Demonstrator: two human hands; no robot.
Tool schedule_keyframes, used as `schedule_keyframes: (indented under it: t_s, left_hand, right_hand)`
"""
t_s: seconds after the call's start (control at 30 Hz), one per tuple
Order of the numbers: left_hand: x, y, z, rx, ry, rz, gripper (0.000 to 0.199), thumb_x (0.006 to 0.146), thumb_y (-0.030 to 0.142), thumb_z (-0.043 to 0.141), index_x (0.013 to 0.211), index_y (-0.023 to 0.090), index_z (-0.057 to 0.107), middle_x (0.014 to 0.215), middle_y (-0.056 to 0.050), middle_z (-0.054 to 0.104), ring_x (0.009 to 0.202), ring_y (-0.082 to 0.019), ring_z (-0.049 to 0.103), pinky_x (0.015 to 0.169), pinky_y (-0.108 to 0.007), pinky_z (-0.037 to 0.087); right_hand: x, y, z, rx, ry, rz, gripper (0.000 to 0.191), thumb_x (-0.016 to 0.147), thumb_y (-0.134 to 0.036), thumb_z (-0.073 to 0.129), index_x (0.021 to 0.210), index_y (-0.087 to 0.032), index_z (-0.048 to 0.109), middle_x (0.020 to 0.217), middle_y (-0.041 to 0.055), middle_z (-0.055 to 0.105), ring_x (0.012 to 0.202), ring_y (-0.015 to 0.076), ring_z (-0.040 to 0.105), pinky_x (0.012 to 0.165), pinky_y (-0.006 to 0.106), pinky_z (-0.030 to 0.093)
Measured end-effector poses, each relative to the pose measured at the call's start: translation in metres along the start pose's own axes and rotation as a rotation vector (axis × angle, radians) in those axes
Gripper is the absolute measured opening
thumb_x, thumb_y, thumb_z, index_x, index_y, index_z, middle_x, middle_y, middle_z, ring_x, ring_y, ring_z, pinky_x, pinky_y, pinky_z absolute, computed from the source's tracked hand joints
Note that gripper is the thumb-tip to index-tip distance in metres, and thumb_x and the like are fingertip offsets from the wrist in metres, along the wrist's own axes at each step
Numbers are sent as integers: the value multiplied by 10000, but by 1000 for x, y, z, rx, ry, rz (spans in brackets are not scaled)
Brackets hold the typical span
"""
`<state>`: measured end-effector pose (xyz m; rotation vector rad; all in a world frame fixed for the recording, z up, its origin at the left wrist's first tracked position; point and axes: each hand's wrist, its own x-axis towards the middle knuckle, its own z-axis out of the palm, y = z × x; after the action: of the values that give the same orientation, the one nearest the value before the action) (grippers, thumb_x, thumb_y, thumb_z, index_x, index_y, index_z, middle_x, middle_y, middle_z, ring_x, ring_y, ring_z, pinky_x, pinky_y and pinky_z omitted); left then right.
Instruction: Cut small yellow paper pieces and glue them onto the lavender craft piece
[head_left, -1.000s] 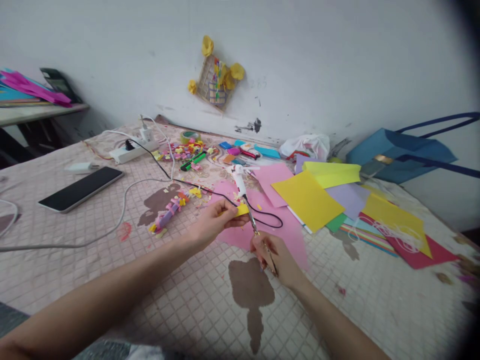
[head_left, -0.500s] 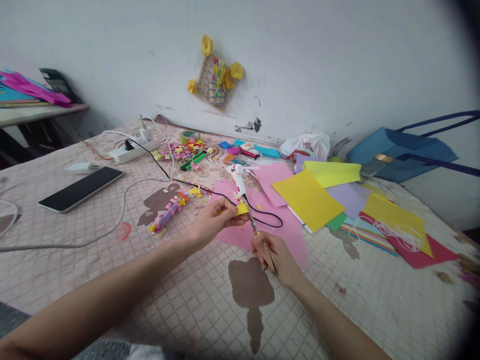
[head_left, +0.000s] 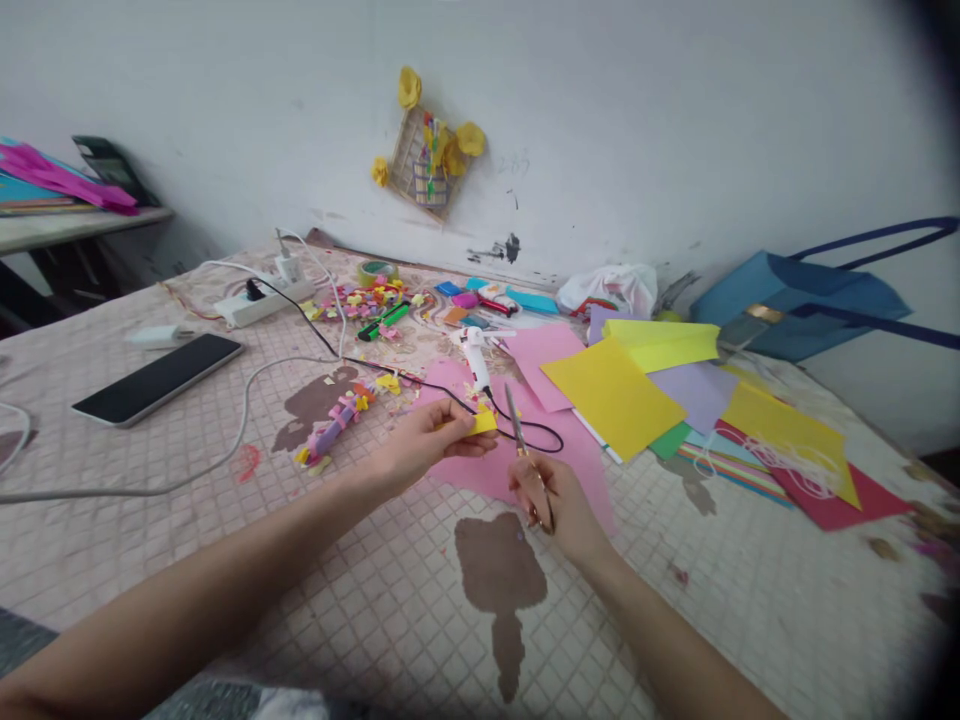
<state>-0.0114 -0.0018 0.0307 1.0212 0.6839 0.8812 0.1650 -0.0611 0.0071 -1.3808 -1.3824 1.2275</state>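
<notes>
My left hand (head_left: 431, 440) is closed, pinching a small strip of yellow paper (head_left: 484, 422) between thumb and fingers. In my right hand (head_left: 559, 500) is a pair of scissors (head_left: 517, 425), gripped by the handles with the blades pointing up and away from me. The blades stand a little to the right of the paper strip, apart from it. Below both hands lies a pink sheet (head_left: 581, 480). Just beyond them rests a white glue gun (head_left: 474, 358) with a black cord.
A purple and pink paper craft (head_left: 334, 425) lies left of my hands. Farther left are a phone (head_left: 161, 378) and a power strip (head_left: 262, 300). Paper scraps (head_left: 367, 297) are heaped at the back. Yellow sheets (head_left: 611, 395) and a blue bag (head_left: 795, 305) are at the right.
The scissors have moved right, off the yellow paper strip, and their blades now point more upright. My left hand has stayed nearly still.
</notes>
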Motion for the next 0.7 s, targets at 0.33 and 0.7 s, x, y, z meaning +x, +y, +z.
schedule_keyframes:
  t_s: [0.33, 0.7]
  left_hand:
    - [-6, -8, 3, 402, -176, -77, 242, 760, 346, 620, 686, 146, 504, 521, 45, 523, 444, -57, 462, 435, -171, 355]
    - [0, -12, -2, 386, 5, -52, 228, 773, 338, 602, 722, 127, 535, 607, 12, 549, 529, -72, 506, 511, -191, 404]
  right_hand:
    - [4, -10, -7, 57, -17, 8, 209, 769, -356, 604, 715, -169, 527, 444, -75, 433, 368, 53, 332, 357, 172, 222]
    - [4, -7, -4, 131, -120, 80, 213, 762, -346, 579, 660, -179, 494, 482, -68, 443, 390, 66, 373, 380, 193, 256]
